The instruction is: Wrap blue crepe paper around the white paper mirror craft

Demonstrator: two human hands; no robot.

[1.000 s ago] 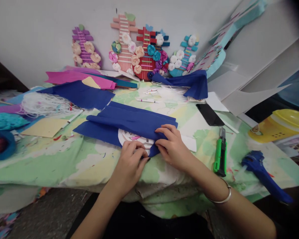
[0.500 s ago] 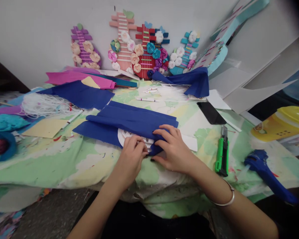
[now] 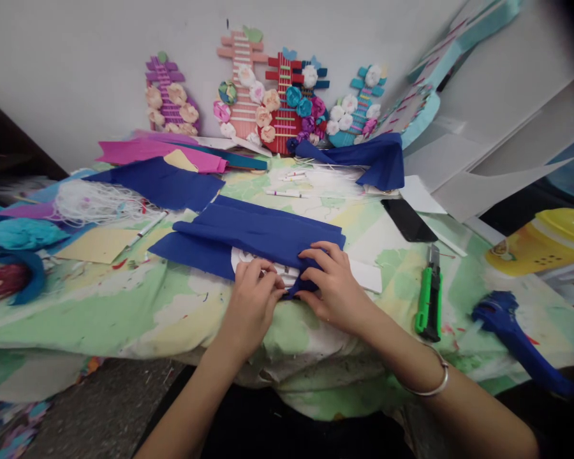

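A sheet of dark blue crepe paper [image 3: 268, 224] lies in front of me, partly folded over a white guitar-shaped cutout [image 3: 294, 275]. The cutout's white neck [image 3: 367, 276] sticks out on the right. At the near edge, my left hand [image 3: 254, 296] is closed, thumb and fingertips pinching a bit of the blue paper. My right hand [image 3: 332, 285] curls over the right part, its fingers on the fold and its thumb at the near edge, gripping the paper. Blue paper is gathered between the two hands. Fingers partly hide the white piece.
To the right lie a green utility knife [image 3: 429, 296], a blue glue gun [image 3: 511, 331] and a black phone [image 3: 408, 220]. Decorated guitars [image 3: 284, 95] lean on the wall. White string [image 3: 100, 203] and more blue paper [image 3: 165, 182] lie left; a yellow container [image 3: 545, 239] stands right.
The blue paper between my fingertips is now drawn into a small raised pinch at the near edge. Both hands stay nearly in place; the whole view has shifted slightly.
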